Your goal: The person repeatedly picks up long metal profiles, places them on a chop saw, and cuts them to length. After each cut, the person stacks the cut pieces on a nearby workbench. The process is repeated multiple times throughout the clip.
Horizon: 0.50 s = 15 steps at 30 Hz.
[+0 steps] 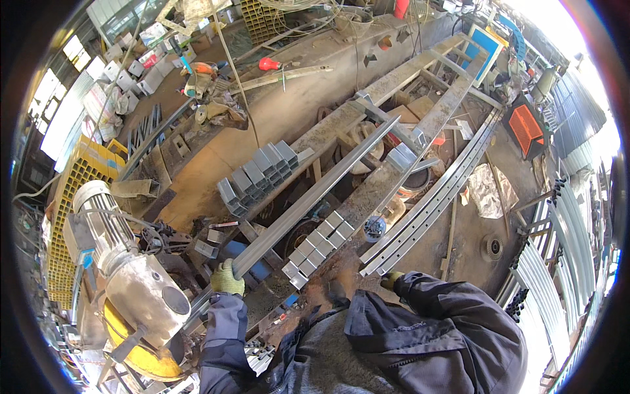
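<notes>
My left hand [228, 278], in a yellow-green work glove, is closed at the near end of a long grey steel profile [315, 192]. The profile lies slantwise across a steel frame [374, 190], its far end by a crosspiece. My right hand [392, 281], gloved too, is low beside the near ends of two long perforated steel strips [430, 197]; its fingers are mostly hidden by the sleeve. Short cut pieces of square tube [321, 246] stand in rows on the frame's right beam. More short tubes [259, 174] are stacked on the left side.
A cut-off saw [141, 295] with motor and yellow guard stands close at my left. A blue container of small parts [374, 228] sits right of the frame. Bundles of long steel profiles [545, 276] lie far right, near an orange-and-black bin [526, 128]. Yellow grating [75, 217] stands at left.
</notes>
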{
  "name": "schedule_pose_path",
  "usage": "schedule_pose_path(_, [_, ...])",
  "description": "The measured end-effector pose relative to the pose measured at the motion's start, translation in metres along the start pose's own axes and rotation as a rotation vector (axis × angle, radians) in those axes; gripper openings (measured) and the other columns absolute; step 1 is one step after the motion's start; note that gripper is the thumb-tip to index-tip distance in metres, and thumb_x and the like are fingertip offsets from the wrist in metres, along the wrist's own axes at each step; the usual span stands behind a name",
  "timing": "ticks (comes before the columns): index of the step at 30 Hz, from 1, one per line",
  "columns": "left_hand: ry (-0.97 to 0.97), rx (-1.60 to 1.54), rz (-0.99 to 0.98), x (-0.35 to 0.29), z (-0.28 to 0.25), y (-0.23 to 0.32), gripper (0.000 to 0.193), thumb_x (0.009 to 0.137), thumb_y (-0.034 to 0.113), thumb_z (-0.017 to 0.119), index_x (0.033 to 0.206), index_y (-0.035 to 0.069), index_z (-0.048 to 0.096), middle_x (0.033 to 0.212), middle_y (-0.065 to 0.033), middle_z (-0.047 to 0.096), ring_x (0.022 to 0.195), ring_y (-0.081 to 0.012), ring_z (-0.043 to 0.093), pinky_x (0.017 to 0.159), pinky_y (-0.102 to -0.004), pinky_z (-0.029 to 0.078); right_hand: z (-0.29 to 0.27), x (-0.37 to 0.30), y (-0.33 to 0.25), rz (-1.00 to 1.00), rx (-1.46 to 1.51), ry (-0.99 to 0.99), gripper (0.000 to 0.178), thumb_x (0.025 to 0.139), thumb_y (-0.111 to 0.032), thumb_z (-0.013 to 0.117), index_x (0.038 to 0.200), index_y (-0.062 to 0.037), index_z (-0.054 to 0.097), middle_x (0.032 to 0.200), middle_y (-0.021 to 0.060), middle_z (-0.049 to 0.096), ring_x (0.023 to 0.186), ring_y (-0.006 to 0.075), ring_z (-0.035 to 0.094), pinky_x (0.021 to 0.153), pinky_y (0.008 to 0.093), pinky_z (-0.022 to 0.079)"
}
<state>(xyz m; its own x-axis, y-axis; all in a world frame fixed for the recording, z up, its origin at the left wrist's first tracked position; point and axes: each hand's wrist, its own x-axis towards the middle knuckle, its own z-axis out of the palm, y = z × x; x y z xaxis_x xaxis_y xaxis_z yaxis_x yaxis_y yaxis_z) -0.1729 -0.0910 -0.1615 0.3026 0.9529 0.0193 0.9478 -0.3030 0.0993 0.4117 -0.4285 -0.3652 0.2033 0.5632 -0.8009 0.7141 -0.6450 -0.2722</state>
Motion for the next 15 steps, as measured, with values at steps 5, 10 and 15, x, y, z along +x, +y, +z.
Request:
schedule_pose_path(5, [-0.03, -0.025, -0.032, 0.001, -0.009, 0.003, 0.08, 0.073, 0.023, 0.095, 0.147, 0.016, 0.068, 0.131, -0.0188, 0.076, 0.122, -0.0483, 0.074, 0.105, -0.0608, 0.061, -0.01, -0.007, 0.018, 0.053, 0.108, 0.036, 0.067, 0.1, -0.063, 0.077, 0.156, -0.0258, 0.079, 0.147, 0.0149, 0.084, 0.138, 0.0402, 0.078, 0.119, 0.0521, 0.059])
schedule_pose_path(10, [0.028, -0.062, 0.014, 0.001, -0.013, 0.004, 0.068, 0.078, 0.013, 0.084, 0.145, 0.014, 0.071, 0.127, -0.022, 0.078, 0.117, -0.0515, 0.076, 0.1, -0.0629, 0.062, -0.064, -0.042, 0.004, 0.035, 0.407, 0.269, 0.06, 0.109, -0.057, 0.075, 0.148, -0.0126, 0.083, 0.135, 0.0166, 0.088, 0.127, 0.032, 0.083, 0.113, 0.0458, 0.061])
schedule_pose_path(15, [0.021, -0.085, -0.006, -0.001, -0.012, 0.002, 0.07, 0.078, 0.014, 0.086, 0.146, 0.015, 0.071, 0.127, -0.0205, 0.078, 0.117, -0.0507, 0.076, 0.103, -0.0598, 0.063, -0.164, -0.052, -0.074, -0.31, 1.09, 0.512, 0.05, 0.115, -0.043, 0.077, 0.143, -0.0022, 0.084, 0.118, 0.0077, 0.087, 0.11, 0.0143, 0.079, 0.097, 0.0323, 0.062])
